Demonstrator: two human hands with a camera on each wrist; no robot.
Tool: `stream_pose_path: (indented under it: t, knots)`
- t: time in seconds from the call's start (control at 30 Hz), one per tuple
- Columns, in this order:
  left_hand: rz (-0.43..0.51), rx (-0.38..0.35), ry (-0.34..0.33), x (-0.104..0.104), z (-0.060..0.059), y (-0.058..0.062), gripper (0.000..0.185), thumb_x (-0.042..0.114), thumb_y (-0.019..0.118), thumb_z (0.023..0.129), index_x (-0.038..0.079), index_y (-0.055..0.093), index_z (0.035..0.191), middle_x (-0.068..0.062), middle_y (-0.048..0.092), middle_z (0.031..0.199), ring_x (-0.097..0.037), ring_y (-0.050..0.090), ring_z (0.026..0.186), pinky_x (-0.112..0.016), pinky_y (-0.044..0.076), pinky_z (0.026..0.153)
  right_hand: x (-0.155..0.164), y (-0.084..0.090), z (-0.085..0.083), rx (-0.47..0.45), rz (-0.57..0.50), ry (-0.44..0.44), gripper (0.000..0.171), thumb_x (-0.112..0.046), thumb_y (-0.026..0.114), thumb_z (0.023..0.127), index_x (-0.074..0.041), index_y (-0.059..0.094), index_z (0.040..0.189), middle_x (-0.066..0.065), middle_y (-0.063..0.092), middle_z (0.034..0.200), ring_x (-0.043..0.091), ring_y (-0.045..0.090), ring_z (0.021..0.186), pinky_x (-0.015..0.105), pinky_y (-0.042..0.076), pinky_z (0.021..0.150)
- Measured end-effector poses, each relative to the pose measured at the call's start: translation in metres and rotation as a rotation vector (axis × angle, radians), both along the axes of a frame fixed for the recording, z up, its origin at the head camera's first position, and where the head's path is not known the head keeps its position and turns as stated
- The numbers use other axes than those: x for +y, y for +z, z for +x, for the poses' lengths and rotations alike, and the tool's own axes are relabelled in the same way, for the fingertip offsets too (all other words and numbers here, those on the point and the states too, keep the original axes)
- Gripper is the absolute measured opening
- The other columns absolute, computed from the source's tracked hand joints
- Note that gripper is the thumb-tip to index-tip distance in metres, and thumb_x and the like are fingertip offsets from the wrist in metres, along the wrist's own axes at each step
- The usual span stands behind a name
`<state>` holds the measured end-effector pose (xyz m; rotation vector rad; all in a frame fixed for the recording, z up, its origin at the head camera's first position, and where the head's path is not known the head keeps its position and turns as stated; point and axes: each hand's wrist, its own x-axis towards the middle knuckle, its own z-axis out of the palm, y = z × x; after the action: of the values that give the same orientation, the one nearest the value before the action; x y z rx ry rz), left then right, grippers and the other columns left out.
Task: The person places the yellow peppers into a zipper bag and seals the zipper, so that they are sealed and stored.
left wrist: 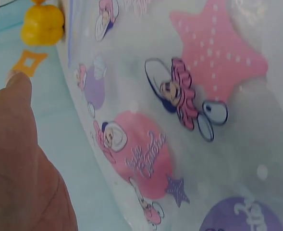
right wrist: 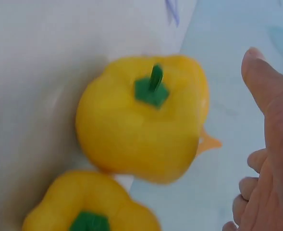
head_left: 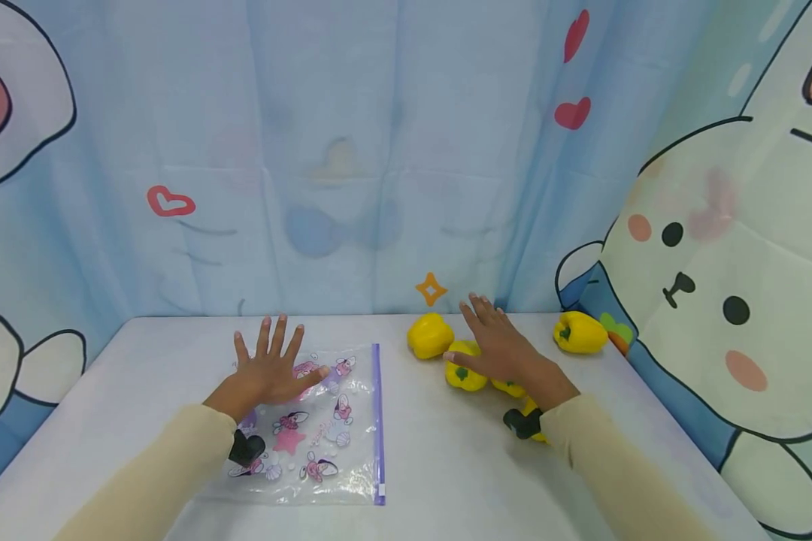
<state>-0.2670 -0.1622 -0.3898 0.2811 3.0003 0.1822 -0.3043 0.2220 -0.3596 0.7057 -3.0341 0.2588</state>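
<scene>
A clear zip bag (head_left: 341,469) with pink and purple cartoon prints lies flat on the table, its purple zip edge toward the right. Over its upper left part my left hand (head_left: 268,376) is spread with straight fingers, holding nothing. My right hand (head_left: 504,349), fingers extended, hovers above a group of yellow bell peppers and grips none. One bell pepper (head_left: 465,367) with a green stem shows by the right thumb, and another bell pepper (head_left: 429,336) sits just behind it. Others lie partly hidden under the right hand and wrist. The right wrist view shows a bell pepper (right wrist: 141,120) close up.
A separate yellow bell pepper (head_left: 580,332) lies at the table's back right edge. The white table (head_left: 440,466) ends against a light blue curtain (head_left: 352,150) with hearts and rabbit figures, which also hangs along both sides.
</scene>
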Motion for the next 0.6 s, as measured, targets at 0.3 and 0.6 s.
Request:
stream_pose_path:
  t: [0.3, 0.6]
  knots:
    - [0.027, 0.004, -0.050, 0.009, 0.005, -0.017, 0.100, 0.077, 0.025, 0.088, 0.008, 0.006, 0.157, -0.022, -0.011, 0.159, -0.043, -0.014, 0.143, -0.070, -0.017, 0.103, -0.027, -0.010, 0.015, -0.025, -0.084, 0.079, 0.080, -0.043, 0.055, 0.096, 0.002, 0.021, 0.153, 0.017, 0.015, 0.160, 0.033, 0.010, 0.146, 0.051, 0.016, 0.115]
    - [0.155, -0.028, -0.119, 0.017, 0.028, -0.016, 0.096, 0.069, 0.034, 0.092, 0.001, 0.011, 0.155, -0.025, -0.004, 0.159, -0.045, -0.007, 0.144, -0.069, -0.011, 0.106, -0.052, -0.026, 0.035, -0.104, -0.281, 0.175, 0.064, -0.034, 0.053, 0.099, -0.006, 0.031, 0.152, 0.008, 0.024, 0.158, 0.022, 0.016, 0.146, 0.045, 0.021, 0.115]
